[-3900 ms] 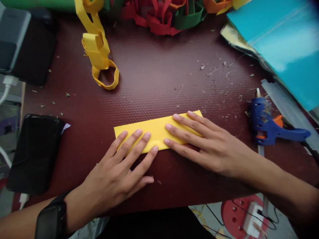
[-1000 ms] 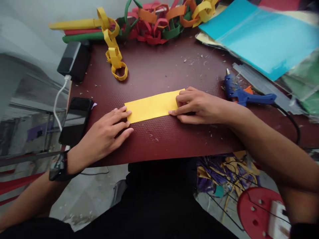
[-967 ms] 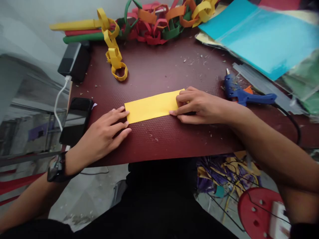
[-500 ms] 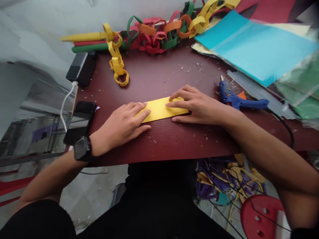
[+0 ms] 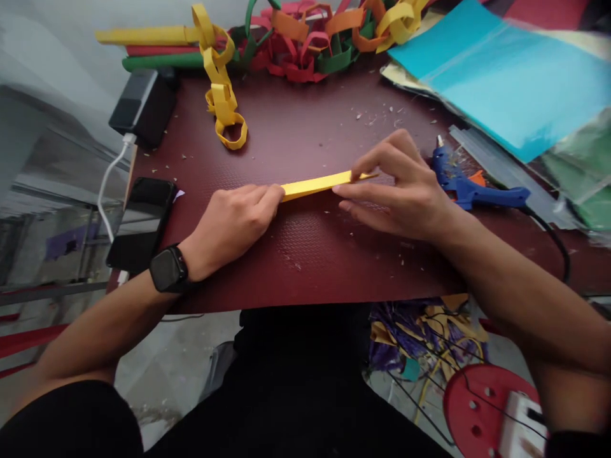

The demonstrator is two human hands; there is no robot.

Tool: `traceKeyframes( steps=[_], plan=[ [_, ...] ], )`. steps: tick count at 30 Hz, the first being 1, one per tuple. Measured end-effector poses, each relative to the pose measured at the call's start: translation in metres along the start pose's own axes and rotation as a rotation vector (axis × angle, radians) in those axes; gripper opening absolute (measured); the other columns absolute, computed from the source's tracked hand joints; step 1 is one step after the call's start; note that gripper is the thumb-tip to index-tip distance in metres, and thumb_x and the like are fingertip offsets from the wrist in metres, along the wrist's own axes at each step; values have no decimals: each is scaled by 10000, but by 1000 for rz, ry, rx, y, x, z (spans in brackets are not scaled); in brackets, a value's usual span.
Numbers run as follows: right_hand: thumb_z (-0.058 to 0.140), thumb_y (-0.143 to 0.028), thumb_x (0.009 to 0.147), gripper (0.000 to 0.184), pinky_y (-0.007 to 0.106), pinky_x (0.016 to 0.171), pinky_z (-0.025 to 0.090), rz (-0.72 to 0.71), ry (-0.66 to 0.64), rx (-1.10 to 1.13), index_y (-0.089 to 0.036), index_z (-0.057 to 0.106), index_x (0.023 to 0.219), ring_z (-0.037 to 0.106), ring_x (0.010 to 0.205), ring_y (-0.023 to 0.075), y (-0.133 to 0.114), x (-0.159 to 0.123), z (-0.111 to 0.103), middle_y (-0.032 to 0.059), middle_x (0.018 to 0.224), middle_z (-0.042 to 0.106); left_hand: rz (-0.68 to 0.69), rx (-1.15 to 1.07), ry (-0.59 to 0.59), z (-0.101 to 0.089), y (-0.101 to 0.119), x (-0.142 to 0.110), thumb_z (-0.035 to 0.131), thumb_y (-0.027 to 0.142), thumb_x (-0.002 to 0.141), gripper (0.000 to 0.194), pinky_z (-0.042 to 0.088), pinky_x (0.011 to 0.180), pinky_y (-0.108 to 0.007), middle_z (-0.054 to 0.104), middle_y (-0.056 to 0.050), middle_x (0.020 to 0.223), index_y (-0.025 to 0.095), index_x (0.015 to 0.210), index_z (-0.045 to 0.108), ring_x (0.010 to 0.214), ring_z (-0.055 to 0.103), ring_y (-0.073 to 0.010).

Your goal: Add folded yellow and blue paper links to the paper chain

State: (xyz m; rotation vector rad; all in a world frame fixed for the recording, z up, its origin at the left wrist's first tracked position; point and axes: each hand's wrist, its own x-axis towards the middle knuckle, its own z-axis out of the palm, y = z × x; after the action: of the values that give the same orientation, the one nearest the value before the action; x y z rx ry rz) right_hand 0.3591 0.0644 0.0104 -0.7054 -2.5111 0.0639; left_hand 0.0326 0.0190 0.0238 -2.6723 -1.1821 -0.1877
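Observation:
A folded yellow paper strip (image 5: 312,186) is held just above the dark red table (image 5: 305,254), seen almost edge-on. My left hand (image 5: 231,222), with a black watch on its wrist, is curled round the strip's left end. My right hand (image 5: 398,187) pinches the right end between thumb and fingers. Both hands are closed on the paper.
A yellow paper chain (image 5: 220,95) and a pile of red, green and orange paper loops (image 5: 315,38) lie at the back. A blue glue gun (image 5: 470,184) sits right of my hand. Turquoise sheets (image 5: 506,76) at far right. A black phone (image 5: 138,222) and a power bank (image 5: 143,105) lie left.
The yellow paper lay flat under my pressing fingers; now both hands have gripped its ends and tipped it up on edge, lifting it slightly off the table.

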Motion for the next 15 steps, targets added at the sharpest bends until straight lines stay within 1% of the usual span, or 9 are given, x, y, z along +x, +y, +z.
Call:
traceKeyframes(
  steps=[2, 3, 6, 8, 9, 10, 12, 14, 15],
  plan=[
    [697, -344, 1122, 201, 579, 950, 559, -43, -64, -9, -259, 860, 1038, 670, 1061, 334, -3, 0, -2, 129, 1079, 747, -38, -39, 37, 2, -3, 1, 419, 185, 1193, 346, 487, 602, -326, 792, -106, 875, 156, 1130, 758, 762, 759, -244],
    [693, -345, 1121, 209, 593, 965, 555, -47, -115, -16, -267, 871, 1043, 667, 1073, 339, -4, 0, -2, 127, 1066, 737, -52, -59, 49, 3, -4, 1, 424, 200, 1197, 342, 473, 601, -325, 789, -103, 870, 157, 1136, 758, 753, 753, -239],
    [703, -359, 1116, 224, 665, 1058, 529, 5, -232, -40, -303, 900, 1208, 645, 1193, 378, -7, 1, 1, 138, 1149, 737, -90, -130, 58, 5, -5, 0, 451, 230, 1194, 321, 471, 619, -322, 788, -101, 876, 165, 1139, 760, 753, 751, -237],
    [702, -369, 1125, 248, 697, 1065, 513, 7, -244, -41, -296, 902, 1250, 622, 1233, 400, -8, 2, 3, 148, 1193, 735, -104, -164, 52, 6, -5, -1, 452, 244, 1191, 322, 490, 637, -323, 795, -104, 894, 172, 1148, 762, 771, 759, -243],
    [695, -362, 1132, 251, 701, 1052, 509, -7, -244, -38, -280, 905, 1241, 613, 1239, 408, -8, 2, 4, 156, 1207, 731, -105, -170, 48, 6, -5, -1, 448, 249, 1191, 326, 497, 642, -324, 800, -106, 905, 174, 1154, 763, 782, 764, -245],
    [686, -347, 1137, 246, 696, 1035, 508, -28, -239, -29, -259, 907, 1200, 606, 1233, 411, -8, 2, 4, 164, 1212, 727, -102, -168, 44, 6, -4, -1, 443, 251, 1192, 331, 499, 642, -324, 806, -109, 918, 175, 1160, 764, 792, 768, -247],
    [673, -308, 1138, 251, 666, 1011, 505, -67, -229, 12, -224, 882, 1026, 606, 1202, 395, -8, 3, 2, 166, 1185, 724, -89, -152, 42, 6, -4, -2, 438, 248, 1194, 336, 494, 636, -324, 819, -114, 949, 173, 1166, 764, 805, 775, -247],
    [676, -288, 1127, 316, 627, 1002, 503, -89, -204, 83, -214, 769, 834, 623, 1161, 364, -8, 4, -1, 141, 1091, 721, -78, -147, 41, 6, -5, -3, 443, 239, 1193, 331, 499, 639, -327, 828, -120, 979, 171, 1170, 765, 819, 781, -250],
    [685, -294, 1119, 353, 608, 990, 506, -91, -155, 118, -217, 697, 775, 635, 1122, 346, -7, 4, -2, 122, 1028, 712, -70, -149, 36, 5, -5, -4, 449, 233, 1190, 325, 508, 644, -331, 828, -122, 986, 171, 1164, 767, 825, 783, -256]
  ],
)
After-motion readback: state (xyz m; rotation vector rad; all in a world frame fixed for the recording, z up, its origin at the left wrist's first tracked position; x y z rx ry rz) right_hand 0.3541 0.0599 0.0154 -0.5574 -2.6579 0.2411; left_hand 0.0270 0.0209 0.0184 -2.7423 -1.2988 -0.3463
